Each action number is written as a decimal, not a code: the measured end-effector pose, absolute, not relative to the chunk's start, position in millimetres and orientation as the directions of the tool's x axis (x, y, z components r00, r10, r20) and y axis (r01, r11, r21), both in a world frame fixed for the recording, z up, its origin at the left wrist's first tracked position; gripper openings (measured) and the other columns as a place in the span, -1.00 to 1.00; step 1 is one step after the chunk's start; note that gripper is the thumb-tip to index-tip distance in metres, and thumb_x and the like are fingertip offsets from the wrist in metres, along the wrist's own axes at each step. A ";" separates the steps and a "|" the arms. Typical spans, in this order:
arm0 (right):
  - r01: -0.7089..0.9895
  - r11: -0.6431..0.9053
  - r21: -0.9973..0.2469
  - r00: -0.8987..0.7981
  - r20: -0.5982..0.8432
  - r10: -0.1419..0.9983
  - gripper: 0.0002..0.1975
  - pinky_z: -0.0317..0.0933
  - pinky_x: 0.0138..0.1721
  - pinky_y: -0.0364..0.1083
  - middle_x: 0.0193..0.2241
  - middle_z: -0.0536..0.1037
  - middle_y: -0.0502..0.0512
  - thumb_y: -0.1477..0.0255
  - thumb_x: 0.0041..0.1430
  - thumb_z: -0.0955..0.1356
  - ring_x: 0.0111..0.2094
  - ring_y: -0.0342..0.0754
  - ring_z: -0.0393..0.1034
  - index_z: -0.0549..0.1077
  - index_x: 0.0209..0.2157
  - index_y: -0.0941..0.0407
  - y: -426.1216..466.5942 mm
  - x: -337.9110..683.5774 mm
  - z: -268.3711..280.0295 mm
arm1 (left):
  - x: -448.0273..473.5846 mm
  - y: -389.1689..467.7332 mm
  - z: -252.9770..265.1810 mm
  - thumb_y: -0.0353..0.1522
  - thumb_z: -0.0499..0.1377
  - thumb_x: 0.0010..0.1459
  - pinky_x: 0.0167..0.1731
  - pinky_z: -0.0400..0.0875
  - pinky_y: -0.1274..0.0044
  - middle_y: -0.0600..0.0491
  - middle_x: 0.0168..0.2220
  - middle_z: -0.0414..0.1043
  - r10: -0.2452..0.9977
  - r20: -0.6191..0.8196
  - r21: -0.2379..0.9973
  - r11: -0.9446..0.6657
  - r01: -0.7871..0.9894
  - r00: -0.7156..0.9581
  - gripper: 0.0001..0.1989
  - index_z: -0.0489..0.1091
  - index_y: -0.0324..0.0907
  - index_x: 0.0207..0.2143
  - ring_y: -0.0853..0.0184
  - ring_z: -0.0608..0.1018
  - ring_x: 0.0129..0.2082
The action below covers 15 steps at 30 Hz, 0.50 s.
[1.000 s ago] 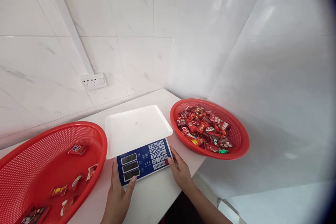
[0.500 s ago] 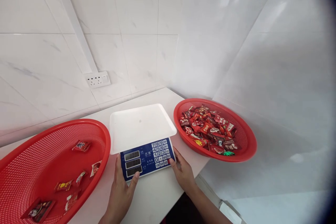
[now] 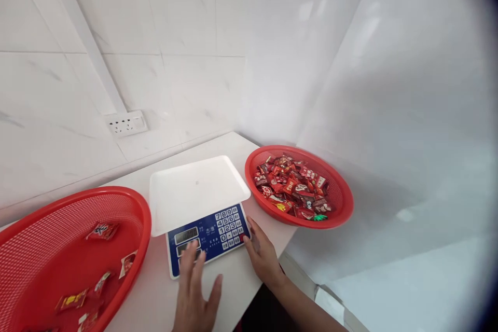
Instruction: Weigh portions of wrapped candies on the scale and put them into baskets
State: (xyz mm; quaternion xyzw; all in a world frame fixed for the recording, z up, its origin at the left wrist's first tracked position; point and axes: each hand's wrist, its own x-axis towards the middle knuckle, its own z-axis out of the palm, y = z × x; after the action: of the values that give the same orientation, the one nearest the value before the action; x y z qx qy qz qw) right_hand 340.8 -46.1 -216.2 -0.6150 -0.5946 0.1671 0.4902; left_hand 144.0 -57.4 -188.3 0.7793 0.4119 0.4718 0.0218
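A weighing scale with a blue keypad panel, small displays and a white pan stands on the white table. Its pan bears nothing. My left hand hovers before the displays, fingers spread and holding nothing, and hides part of the lower displays. At the scale's right edge, my right hand has its thumb by the red key and its fingers along the side, gripping the corner. Just right of the scale sits a red basket heaped with wrapped candies.
To the left, a larger red basket holds several scattered wrapped candies. The table meets a tiled wall behind, where a power socket is mounted. The table's front right edge runs below my right hand.
My left hand has let go of the scale's left side and moved right, fingers spreading before the displays. My right hand stays at the right edge. The view has shifted slightly.
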 end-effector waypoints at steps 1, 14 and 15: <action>0.606 0.227 -0.763 0.225 0.438 0.870 -0.54 0.16 0.08 0.06 0.08 0.32 0.18 0.37 0.20 0.22 0.09 0.03 0.21 0.19 0.14 0.13 -49.5 341.9 -211.1 | 151.1 -60.4 -191.8 -0.47 0.13 0.10 0.08 0.19 0.26 -0.10 0.22 0.01 0.639 0.707 0.414 -0.722 0.554 0.305 -0.30 -0.12 -0.04 0.23 0.14 0.17 0.19; 0.856 -0.086 -0.509 0.111 0.019 0.994 -0.67 0.20 -0.03 -0.02 -0.04 0.44 0.09 0.38 0.17 0.22 -0.05 0.00 0.34 0.36 -0.03 0.08 1.4 471.6 -80.9 | 176.2 -54.0 -206.9 -0.17 0.10 0.11 -0.22 0.41 0.57 -0.03 -0.27 0.48 0.673 -0.061 0.990 -0.055 0.132 0.737 -0.67 0.38 -0.17 -0.14 0.31 0.52 -0.26; 0.868 -0.094 -0.487 0.086 -0.039 0.996 -0.67 0.20 -0.03 -0.03 -0.05 0.45 0.09 0.40 0.14 0.26 -0.05 0.02 0.34 0.38 -0.04 0.07 12.0 475.3 -82.1 | 175.6 -53.0 -209.5 -0.15 0.12 0.09 -0.22 0.40 0.56 -0.04 -0.28 0.48 0.667 -0.064 0.994 -0.026 0.109 0.742 -0.64 0.39 -0.17 -0.14 0.31 0.51 -0.27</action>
State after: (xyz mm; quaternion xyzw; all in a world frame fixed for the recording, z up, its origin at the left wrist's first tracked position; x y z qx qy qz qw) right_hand 475.3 12.0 -82.1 -0.7162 -0.6506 0.1841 0.1730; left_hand 175.6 -53.0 -209.5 0.6818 0.2845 0.2191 0.6373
